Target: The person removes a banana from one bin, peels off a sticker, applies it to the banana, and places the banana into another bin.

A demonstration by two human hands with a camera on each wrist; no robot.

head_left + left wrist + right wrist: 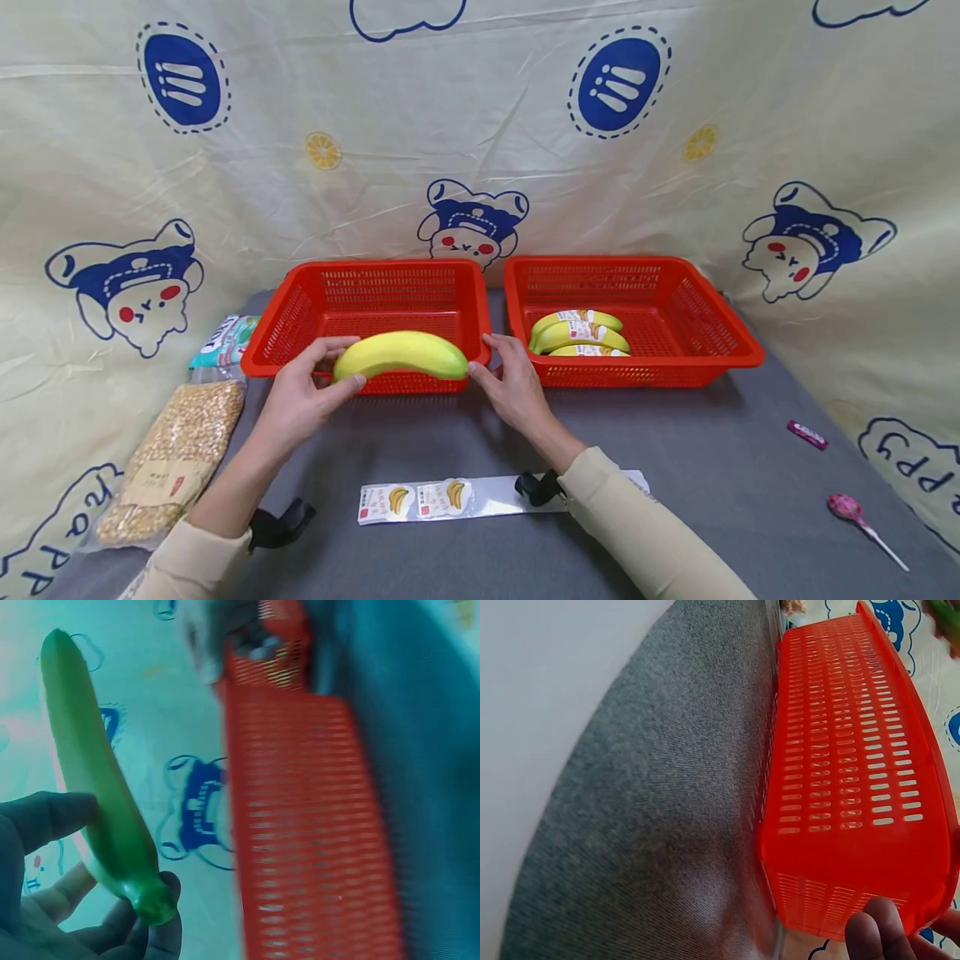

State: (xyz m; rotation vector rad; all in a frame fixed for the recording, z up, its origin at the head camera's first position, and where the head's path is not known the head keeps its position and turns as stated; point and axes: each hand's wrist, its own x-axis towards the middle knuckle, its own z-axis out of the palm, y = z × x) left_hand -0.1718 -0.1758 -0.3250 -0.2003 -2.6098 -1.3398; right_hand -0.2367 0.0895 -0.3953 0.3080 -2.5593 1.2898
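My left hand (303, 387) holds a yellow banana (401, 352) at one end, thumb in front and fingers behind. The banana lies crosswise over the front of the left red basket (375, 268), its greenish tip toward the right. In the left wrist view, the left hand's fingers grip near the banana's stem end (154, 900). My right hand (517, 392) has its thumb and forefinger apart, close to the banana's tip and the basket's front right corner. In the right wrist view its fingertips (862, 934) overlap that basket's corner.
A second red basket (637, 371) on the right holds several labelled bananas (577, 335). A strip of banana stickers (442, 498) lies in front. At left are a bag of kernels (176, 450) and a teal packet (223, 342); at right, a small wrapped sweet (807, 434) and a lollipop (847, 507).
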